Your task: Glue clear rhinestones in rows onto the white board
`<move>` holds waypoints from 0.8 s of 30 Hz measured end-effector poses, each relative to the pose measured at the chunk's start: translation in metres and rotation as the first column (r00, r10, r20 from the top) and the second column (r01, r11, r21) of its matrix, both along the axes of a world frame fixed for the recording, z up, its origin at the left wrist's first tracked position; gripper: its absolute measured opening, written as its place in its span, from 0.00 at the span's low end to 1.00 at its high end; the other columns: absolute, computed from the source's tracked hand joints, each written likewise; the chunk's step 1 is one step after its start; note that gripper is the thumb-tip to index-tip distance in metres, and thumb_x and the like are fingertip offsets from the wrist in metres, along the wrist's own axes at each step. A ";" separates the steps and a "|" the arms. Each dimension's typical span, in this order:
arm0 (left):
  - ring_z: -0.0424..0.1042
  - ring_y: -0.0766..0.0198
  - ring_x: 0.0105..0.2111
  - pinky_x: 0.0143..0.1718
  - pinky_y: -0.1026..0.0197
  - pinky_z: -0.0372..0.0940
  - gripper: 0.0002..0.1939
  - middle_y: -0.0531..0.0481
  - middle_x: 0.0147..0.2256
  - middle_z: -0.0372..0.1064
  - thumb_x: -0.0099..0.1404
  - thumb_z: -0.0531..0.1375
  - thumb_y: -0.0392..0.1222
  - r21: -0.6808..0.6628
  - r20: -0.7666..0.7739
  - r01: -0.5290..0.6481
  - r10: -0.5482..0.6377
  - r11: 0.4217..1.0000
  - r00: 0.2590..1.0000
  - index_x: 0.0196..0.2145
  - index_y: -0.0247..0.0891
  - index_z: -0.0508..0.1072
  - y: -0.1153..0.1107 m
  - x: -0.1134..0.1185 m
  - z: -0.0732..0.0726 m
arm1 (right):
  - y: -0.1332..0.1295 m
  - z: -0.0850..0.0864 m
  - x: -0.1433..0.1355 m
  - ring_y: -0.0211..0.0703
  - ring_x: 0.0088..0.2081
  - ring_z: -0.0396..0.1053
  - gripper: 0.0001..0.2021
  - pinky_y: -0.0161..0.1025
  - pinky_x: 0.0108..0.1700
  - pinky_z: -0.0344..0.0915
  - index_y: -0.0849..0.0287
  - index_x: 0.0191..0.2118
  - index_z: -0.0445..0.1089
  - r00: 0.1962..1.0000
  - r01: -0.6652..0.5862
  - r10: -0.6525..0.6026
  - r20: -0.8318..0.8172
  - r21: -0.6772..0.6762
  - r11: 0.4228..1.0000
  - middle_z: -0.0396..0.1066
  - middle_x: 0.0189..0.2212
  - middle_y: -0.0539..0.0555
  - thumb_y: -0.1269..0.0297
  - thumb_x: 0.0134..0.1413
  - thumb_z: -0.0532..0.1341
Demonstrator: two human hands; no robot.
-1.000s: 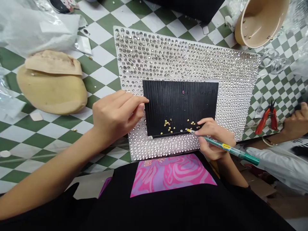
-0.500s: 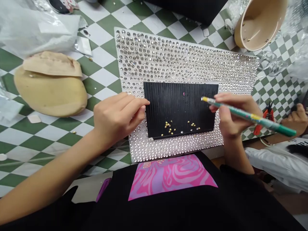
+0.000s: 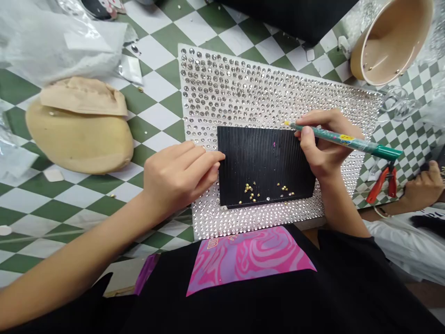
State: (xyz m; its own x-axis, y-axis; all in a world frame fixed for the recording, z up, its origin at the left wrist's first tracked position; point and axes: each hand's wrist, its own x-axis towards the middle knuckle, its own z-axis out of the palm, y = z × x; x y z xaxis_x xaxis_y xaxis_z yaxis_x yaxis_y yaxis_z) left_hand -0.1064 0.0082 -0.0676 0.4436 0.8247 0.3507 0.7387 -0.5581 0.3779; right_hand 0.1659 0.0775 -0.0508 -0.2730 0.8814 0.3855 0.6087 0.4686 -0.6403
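My right hand (image 3: 321,141) is closed around a green pen (image 3: 354,143) with a narrow yellow tip. That tip is over the rhinestone-covered sheet (image 3: 222,88), just past the far edge of a ribbed black tray (image 3: 257,162); whether it touches the stones I cannot tell. The tray lies on the sheet and carries several loose gold stones (image 3: 248,188) along its near side. At the tray's left edge my left hand (image 3: 181,174) has its fingers curled, the index fingertip and thumb gripping the rim.
On the green-and-white checked table lie a beige padded piece (image 3: 79,134) and plastic bags (image 3: 86,41) at left. A cream cup (image 3: 392,44) stands far right, near a black box (image 3: 288,16). Red-handled pliers (image 3: 382,183) lie beside another person's hand (image 3: 424,183).
My right hand has carried the pen away from me, its tip passing from over the black tray to over the rhinestones. My left hand keeps its place at the tray's edge.
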 end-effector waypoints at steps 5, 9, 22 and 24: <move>0.66 0.64 0.22 0.23 0.60 0.57 0.10 0.55 0.19 0.65 0.63 0.51 0.33 0.018 0.001 0.009 -0.009 1.000 1.000 0.36 0.42 0.71 0.001 0.000 -0.001 | 0.002 0.000 0.000 0.37 0.27 0.71 0.04 0.40 0.30 0.69 0.53 0.35 0.72 0.999 -0.047 0.047 0.016 -0.011 0.999 0.73 0.28 0.49 0.67 0.53 0.61; 0.66 0.64 0.22 0.23 0.60 0.57 0.10 0.54 0.21 0.67 0.62 0.52 0.32 0.049 0.034 0.020 -0.022 0.999 0.999 0.37 0.40 0.71 0.000 -0.001 -0.003 | 0.001 -0.002 0.000 0.37 0.27 0.71 0.03 0.39 0.31 0.69 0.53 0.34 0.72 0.999 -0.038 0.038 -0.009 -0.014 0.999 0.73 0.29 0.49 0.67 0.53 0.61; 0.67 0.65 0.22 0.23 0.60 0.58 0.10 0.53 0.25 0.72 0.64 0.52 0.31 0.043 0.054 0.004 -0.007 0.999 0.999 0.38 0.40 0.71 0.001 0.002 0.000 | -0.055 0.037 0.012 0.39 0.31 0.74 0.11 0.40 0.32 0.72 0.51 0.44 0.73 0.978 0.175 -0.182 -0.097 -0.080 0.981 0.74 0.35 0.49 0.67 0.55 0.61; 0.64 0.66 0.21 0.22 0.61 0.57 0.09 0.53 0.23 0.70 0.63 0.53 0.30 0.080 0.075 0.004 -0.010 0.997 0.997 0.37 0.39 0.71 0.001 0.002 -0.002 | -0.075 0.035 0.019 0.39 0.31 0.73 0.12 0.40 0.31 0.71 0.51 0.44 0.73 0.975 0.185 -0.195 -0.105 -0.093 0.978 0.75 0.33 0.49 0.70 0.54 0.61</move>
State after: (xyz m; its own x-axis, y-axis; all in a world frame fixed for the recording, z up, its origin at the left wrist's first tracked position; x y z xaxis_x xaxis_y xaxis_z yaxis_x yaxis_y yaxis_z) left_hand -0.1039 0.0096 -0.0697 0.4189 0.7900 0.4476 0.7059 -0.5934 0.3867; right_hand 0.1846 0.0025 -0.0158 -0.0564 0.9428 0.3286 0.6029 0.2945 -0.7415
